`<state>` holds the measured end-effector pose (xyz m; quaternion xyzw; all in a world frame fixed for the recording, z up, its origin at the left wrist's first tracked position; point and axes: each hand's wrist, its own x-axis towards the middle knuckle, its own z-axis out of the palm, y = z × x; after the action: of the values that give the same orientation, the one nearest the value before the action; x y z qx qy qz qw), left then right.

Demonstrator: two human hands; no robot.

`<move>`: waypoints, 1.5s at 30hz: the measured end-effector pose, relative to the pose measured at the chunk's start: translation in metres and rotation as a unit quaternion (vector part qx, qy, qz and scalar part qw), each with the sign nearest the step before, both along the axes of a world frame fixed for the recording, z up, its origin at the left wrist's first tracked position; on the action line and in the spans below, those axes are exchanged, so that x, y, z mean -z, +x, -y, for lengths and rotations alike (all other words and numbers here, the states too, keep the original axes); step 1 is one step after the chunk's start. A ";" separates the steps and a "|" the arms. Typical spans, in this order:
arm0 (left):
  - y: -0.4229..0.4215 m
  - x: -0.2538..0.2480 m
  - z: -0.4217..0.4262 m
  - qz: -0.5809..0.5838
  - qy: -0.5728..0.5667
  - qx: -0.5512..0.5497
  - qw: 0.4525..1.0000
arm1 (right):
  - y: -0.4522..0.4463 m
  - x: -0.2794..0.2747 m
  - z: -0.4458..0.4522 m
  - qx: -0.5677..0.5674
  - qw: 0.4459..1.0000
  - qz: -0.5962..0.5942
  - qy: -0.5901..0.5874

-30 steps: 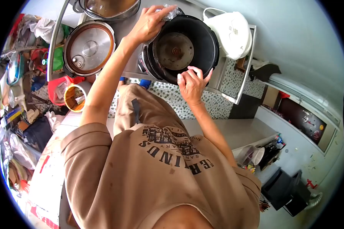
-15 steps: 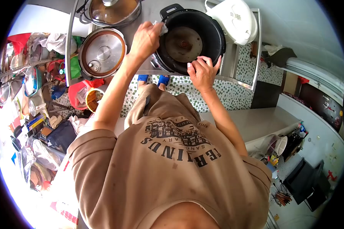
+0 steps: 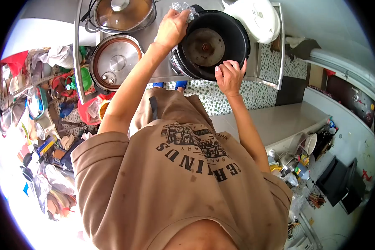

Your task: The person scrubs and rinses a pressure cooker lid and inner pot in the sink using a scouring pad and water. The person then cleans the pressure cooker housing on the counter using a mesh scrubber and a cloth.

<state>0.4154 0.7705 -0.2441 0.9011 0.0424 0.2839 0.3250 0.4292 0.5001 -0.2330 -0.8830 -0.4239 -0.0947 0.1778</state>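
Observation:
A black electric pressure cooker base (image 3: 239,39) stands on the metal table, its inside bare down to the round heating plate (image 3: 204,47) with a centre button. My left hand (image 3: 173,29) is closed round a silvery metal scourer (image 3: 184,11), holding it at the far left part of the cooker's rim. On the near right rim rests my right hand (image 3: 230,77), its fingers bent over the edge and gripping it. Left of the cooker lies a round metal pressure cooker lid (image 3: 117,62), underside up.
A glass-lidded pan (image 3: 125,14) sits at the back left, with a white plastic appliance (image 3: 256,18) at the back right. Rails (image 3: 281,50) edge the metal table (image 3: 162,75). Cluttered shelves (image 3: 41,108) stand at the left; a low ledge (image 3: 275,125) is at the right.
My left hand has moved up and slightly right with the scourer, from the cooker's left rim to its far left. My right hand still grips the near rim. The whole view has shifted a little.

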 end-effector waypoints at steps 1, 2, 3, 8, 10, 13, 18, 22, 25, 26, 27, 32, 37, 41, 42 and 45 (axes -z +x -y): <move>-0.001 -0.004 0.005 -0.046 0.040 -0.017 0.998 | 0.000 0.001 0.000 0.000 1.000 0.006 0.004; -0.001 -0.008 0.010 -0.089 0.081 -0.035 0.992 | 0.000 0.001 0.000 0.007 1.000 0.006 0.002; -0.004 -0.013 0.016 -0.101 0.107 -0.059 0.987 | 0.000 0.001 0.000 0.007 1.000 0.004 0.000; -0.027 -0.033 0.009 -0.292 -0.007 -0.011 0.956 | 0.000 0.000 -0.001 0.016 1.000 0.000 -0.007; -0.031 -0.014 -0.005 -0.207 -0.039 -0.025 0.977 | 0.004 -0.001 -0.002 0.017 1.000 0.001 -0.004; -0.019 0.009 -0.034 -0.059 -0.502 0.005 0.863 | -0.001 -0.003 0.000 0.022 0.999 -0.008 -0.029; -0.041 0.010 0.016 -0.066 -0.105 -0.079 0.989 | 0.005 -0.002 -0.003 0.025 1.000 0.001 -0.010; -0.063 -0.002 0.017 -0.082 -0.146 -0.011 0.986 | 0.001 0.000 0.001 0.024 1.000 0.005 -0.018; -0.067 -0.008 0.020 -0.078 -0.095 -0.011 0.992 | 0.002 0.001 0.000 0.027 0.999 0.009 -0.020; -0.070 -0.011 0.027 -0.078 -0.071 -0.012 0.994 | 0.002 0.001 0.000 0.025 1.000 0.008 -0.013; -0.074 -0.013 0.032 -0.079 -0.073 -0.009 0.994 | 0.000 0.001 0.001 0.024 1.000 0.006 -0.007; -0.079 -0.015 0.041 -0.073 -0.111 -0.052 0.990 | 0.003 0.000 0.000 0.034 0.999 0.006 -0.022; -0.090 -0.026 0.048 -0.123 -0.219 -0.083 0.964 | 0.000 0.005 0.007 0.029 0.999 0.014 -0.009; -0.104 -0.018 0.044 -0.134 -0.236 -0.109 0.956 | -0.010 -0.001 0.002 0.065 0.997 0.032 0.025; -0.110 -0.012 0.041 -0.130 -0.269 -0.087 0.951 | -0.021 -0.001 -0.002 0.086 0.993 0.030 0.082; -0.126 -0.063 0.066 -0.160 -0.384 -0.030 0.909 | -0.100 -0.035 -0.015 0.131 0.921 -0.230 0.287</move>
<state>0.2892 0.7043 -0.1814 0.7381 0.2264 0.1074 0.6265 0.3289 0.5153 -0.1980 -0.8392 -0.2062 -0.0293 0.5024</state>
